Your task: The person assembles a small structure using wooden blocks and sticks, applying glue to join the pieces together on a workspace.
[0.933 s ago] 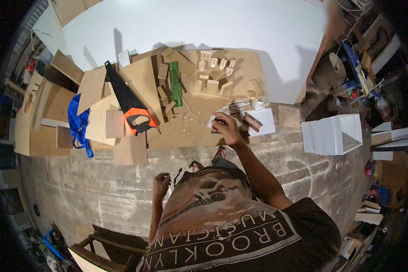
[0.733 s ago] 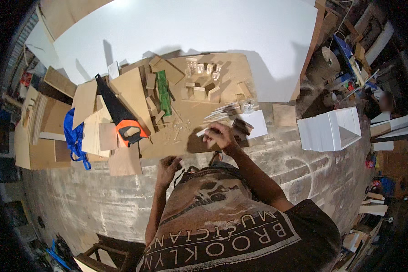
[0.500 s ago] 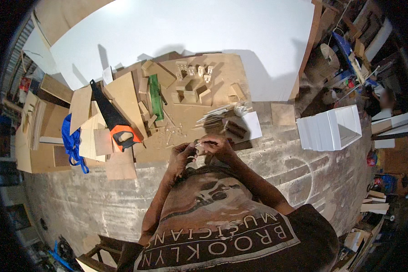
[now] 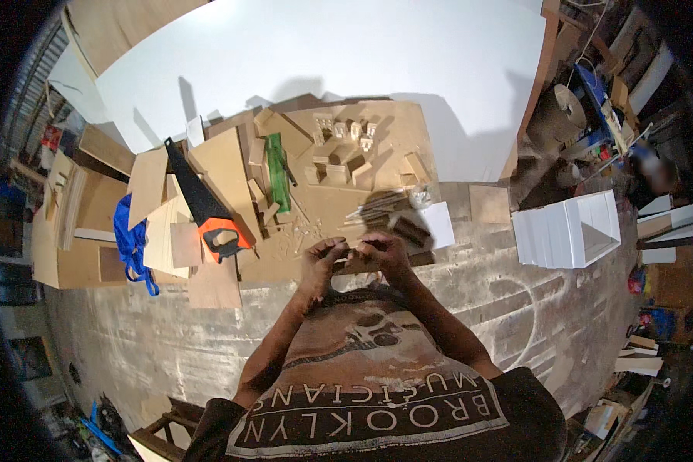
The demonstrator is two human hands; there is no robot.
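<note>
My left hand (image 4: pixel 319 266) and my right hand (image 4: pixel 383 258) are close together in front of my chest, at the near edge of the brown board (image 4: pixel 269 262). Fingers on both hands are bent into a pinch. Between them a tiny pale piece (image 4: pixel 353 245) shows at my right fingertips, too small to name. Whatever is in my left fingers is hidden. Just beyond my hands lie thin pale strips (image 4: pixel 362 213) in shadow, dark ridged pieces (image 4: pixel 410 231) and a white sheet (image 4: pixel 439 225). Wood scraps (image 4: pixel 300 231) are scattered to their left.
A handsaw (image 4: pixel 208 215) with an orange handle rests on wooden panels at left, near a blue bag (image 4: pixel 131 239). Green strip (image 4: pixel 278 173), small block models (image 4: pixel 346 132) and wood blocks (image 4: pixel 337 173) sit farther back. A white box (image 4: pixel 566 231) stands at right.
My hands have drawn slightly apart, with a gap now between the fingertips. The whole view has shifted a little, so the bench things appear lower and farther right.
</note>
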